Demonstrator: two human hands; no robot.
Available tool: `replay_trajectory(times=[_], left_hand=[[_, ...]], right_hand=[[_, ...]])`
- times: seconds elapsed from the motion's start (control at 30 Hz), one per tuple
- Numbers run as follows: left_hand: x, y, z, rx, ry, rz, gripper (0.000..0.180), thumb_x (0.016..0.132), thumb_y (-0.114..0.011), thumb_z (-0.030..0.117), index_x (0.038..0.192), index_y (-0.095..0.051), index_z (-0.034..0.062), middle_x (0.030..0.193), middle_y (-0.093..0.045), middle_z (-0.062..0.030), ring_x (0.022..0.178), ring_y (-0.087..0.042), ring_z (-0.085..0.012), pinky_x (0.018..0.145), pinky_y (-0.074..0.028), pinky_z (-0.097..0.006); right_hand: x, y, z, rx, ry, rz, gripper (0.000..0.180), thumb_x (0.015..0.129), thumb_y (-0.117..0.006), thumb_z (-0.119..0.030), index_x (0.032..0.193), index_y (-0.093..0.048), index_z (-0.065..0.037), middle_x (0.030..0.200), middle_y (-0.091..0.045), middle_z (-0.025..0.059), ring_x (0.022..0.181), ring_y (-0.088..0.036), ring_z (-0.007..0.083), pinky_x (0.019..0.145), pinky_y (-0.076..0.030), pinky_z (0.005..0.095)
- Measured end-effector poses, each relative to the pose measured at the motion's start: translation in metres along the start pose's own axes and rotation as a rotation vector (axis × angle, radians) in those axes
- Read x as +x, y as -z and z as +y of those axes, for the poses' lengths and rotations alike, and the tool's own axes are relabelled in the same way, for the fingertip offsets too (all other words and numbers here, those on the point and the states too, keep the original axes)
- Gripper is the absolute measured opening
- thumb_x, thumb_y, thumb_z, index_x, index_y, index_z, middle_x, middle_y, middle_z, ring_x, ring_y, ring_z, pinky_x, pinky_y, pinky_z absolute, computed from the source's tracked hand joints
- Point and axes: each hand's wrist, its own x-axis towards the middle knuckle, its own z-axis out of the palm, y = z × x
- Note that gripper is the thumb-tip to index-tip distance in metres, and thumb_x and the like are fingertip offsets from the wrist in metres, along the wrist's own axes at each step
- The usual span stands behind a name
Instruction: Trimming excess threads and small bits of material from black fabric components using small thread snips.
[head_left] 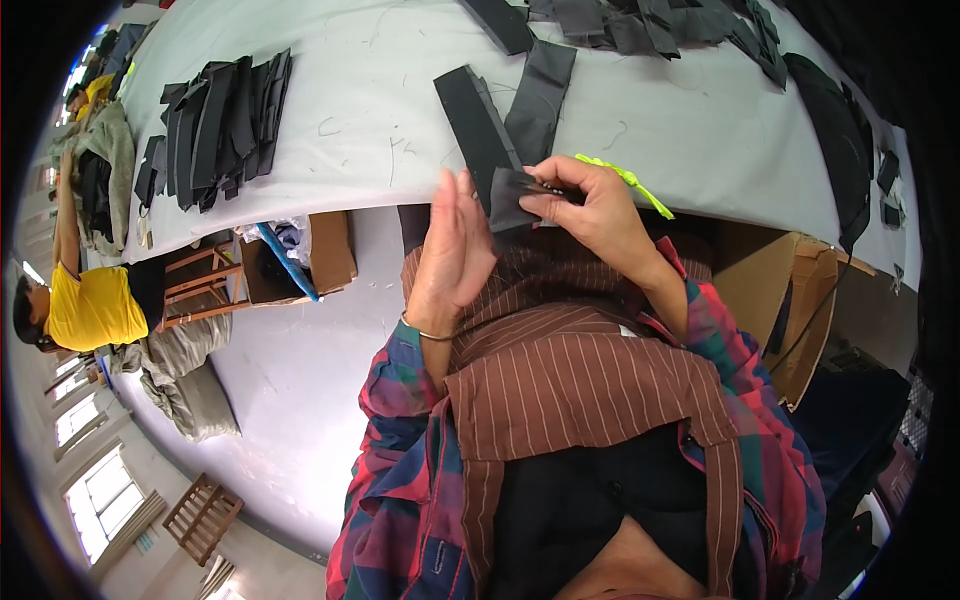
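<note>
My left hand [455, 245] is held edge-on at the table's front edge, its fingers straight and close together against a folded black fabric strip [473, 118]. The strip runs from the tabletop to between my hands. My right hand [592, 212] pinches the strip's near end [508, 200] between thumb and fingers. Something dark and narrow also lies within those fingers; its kind is mostly hidden. A neon yellow-green cord [630, 178] trails beside the right hand onto the table. A second black strip [541, 98] lies just behind, on the white tabletop.
A stack of black strips [220, 130] lies at the left of the white-covered table [370, 110]. More black pieces [640, 25] are heaped at the far side. Cardboard boxes [335, 255] stand below. A person in a yellow top [95, 305] is at the left.
</note>
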Motion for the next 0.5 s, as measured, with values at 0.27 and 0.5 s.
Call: replay_trajectory(times=[0.27,0.5], left_hand=[[0.008,0.008,0.01,0.338,0.064,-0.069,0.029,0.094,-0.054,0.012,0.121,-0.055,-0.0002,0.106,-0.064,-0.0046,0.095,-0.061,-0.0105,0.081,-0.05,-0.027],[0.008,0.009,0.014,0.23,0.042,-0.017,0.018,0.092,-0.056,0.009,0.105,-0.061,-0.0025,0.101,-0.066,-0.0057,0.091,-0.062,-0.0108,0.083,-0.049,-0.027]], right_hand=[[0.008,0.002,-0.003,-0.023,-0.139,0.079,0.016,0.084,-0.068,-0.012,0.096,-0.064,-0.003,0.072,-0.06,0.0026,0.06,-0.048,0.0084,0.055,-0.039,0.0253],[0.003,0.014,-0.026,-0.314,0.055,0.237,0.021,0.082,-0.069,-0.016,0.1,-0.065,-0.008,0.076,-0.063,0.005,0.065,-0.057,0.0174,0.06,-0.044,0.0308]])
